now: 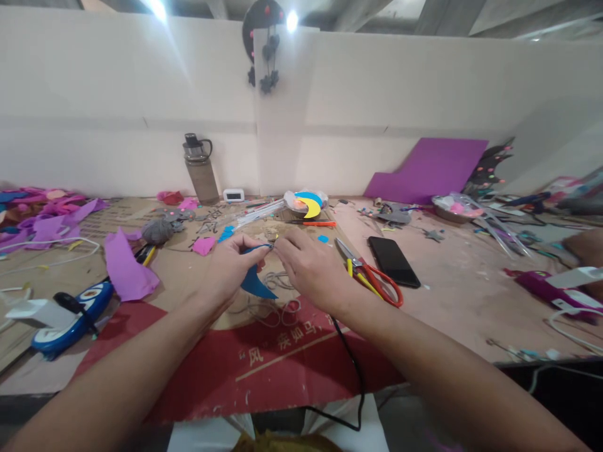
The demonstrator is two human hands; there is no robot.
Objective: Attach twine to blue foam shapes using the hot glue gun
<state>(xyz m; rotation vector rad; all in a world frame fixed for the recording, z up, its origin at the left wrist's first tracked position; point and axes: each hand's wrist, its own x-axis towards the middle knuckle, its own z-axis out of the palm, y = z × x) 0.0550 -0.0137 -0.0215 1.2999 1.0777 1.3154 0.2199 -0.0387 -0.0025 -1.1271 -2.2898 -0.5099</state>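
My left hand (230, 263) pinches a blue crescent-shaped piece (257, 285), which looks like felt or foam sheet. Its pointed lower end hangs below my fingers. Close against it, my right hand (311, 269) is closed with thumb and fingers pressed together; whatever lies in that pinch is too small to make out. Loops of thin grey cord (277, 280) lie beneath both hands. Scissors with red handles (384, 282) rest to the right of my right hand, next to a yellow-handled tool (367, 282).
A black phone (394, 260) lies at the right. Behind my hands sits a bowl with a yellow crescent (311, 206) on it. A bottle (201, 172), a ball of grey yarn (157, 231), purple scraps (126, 267) and a blue power strip (70, 333) stand left. Another person's hand (584, 245) shows far right.
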